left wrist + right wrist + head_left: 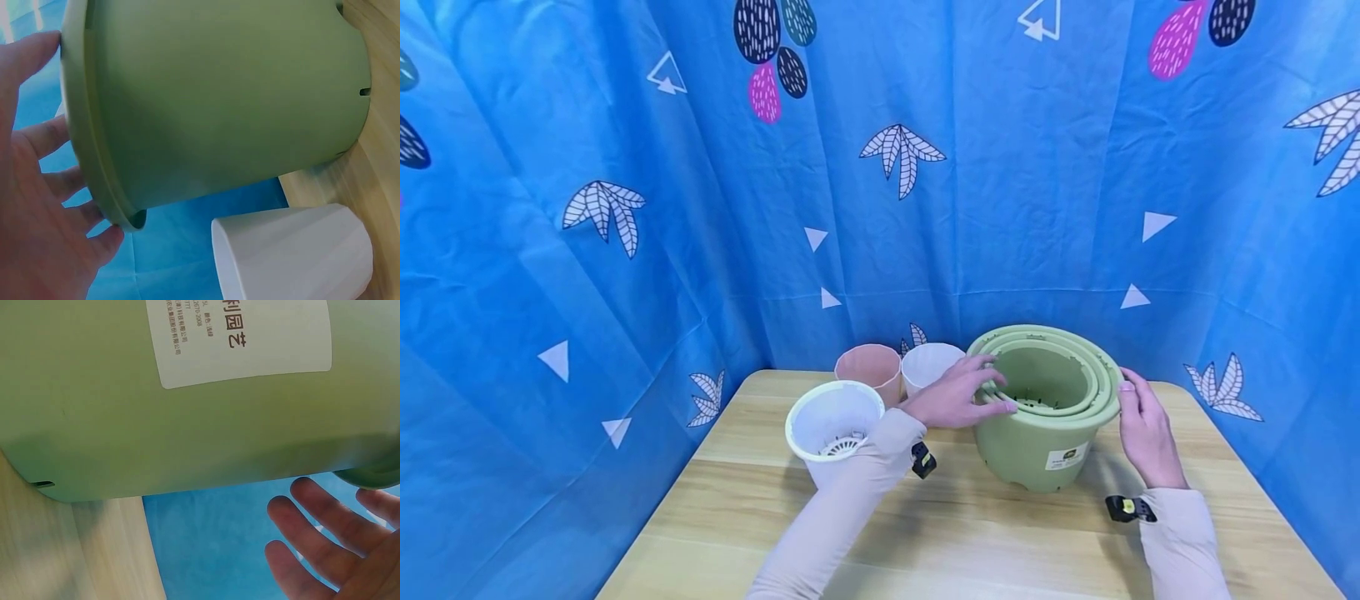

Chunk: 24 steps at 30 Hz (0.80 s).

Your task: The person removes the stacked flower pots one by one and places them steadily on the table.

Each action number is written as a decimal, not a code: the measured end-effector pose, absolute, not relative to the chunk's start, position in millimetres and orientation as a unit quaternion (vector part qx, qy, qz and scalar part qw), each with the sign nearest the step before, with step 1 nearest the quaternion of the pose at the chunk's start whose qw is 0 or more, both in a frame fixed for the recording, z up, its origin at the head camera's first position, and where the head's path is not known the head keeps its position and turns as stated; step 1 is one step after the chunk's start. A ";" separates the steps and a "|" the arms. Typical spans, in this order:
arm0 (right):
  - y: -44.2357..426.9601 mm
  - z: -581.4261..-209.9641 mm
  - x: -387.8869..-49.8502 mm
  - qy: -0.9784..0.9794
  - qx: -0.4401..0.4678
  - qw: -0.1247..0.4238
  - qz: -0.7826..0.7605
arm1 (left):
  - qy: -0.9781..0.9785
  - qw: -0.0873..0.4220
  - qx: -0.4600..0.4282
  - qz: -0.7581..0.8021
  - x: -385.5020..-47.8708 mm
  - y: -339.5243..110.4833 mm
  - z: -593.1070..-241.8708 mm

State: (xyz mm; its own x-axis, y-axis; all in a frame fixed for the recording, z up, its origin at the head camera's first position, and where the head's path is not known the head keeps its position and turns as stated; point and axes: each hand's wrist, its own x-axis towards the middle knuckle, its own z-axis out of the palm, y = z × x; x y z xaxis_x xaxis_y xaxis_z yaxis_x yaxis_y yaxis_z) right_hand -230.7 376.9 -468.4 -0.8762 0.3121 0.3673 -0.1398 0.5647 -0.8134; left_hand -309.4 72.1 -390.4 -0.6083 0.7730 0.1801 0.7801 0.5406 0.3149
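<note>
Head view shows a wooden table (1007, 554) low in frame. At lower right, the right hand (1150, 433) has loose, spread fingers against the rim of nested green pots (1026, 454), upright right of centre. The left hand (953, 395) rests relaxed, ungrasping fingers on their left rim. Left of centre stands a slotted white pot (829, 417); behind, a pink pot (876, 367), another white pot (928, 367); beyond, a blue curtain (1030, 167).
</note>
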 end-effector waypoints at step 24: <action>377.8 -467.8 -229.7 -0.851 -0.052 0.246 0.460 | -0.889 0.025 -0.442 -0.116 -316.2 84.3 -403.4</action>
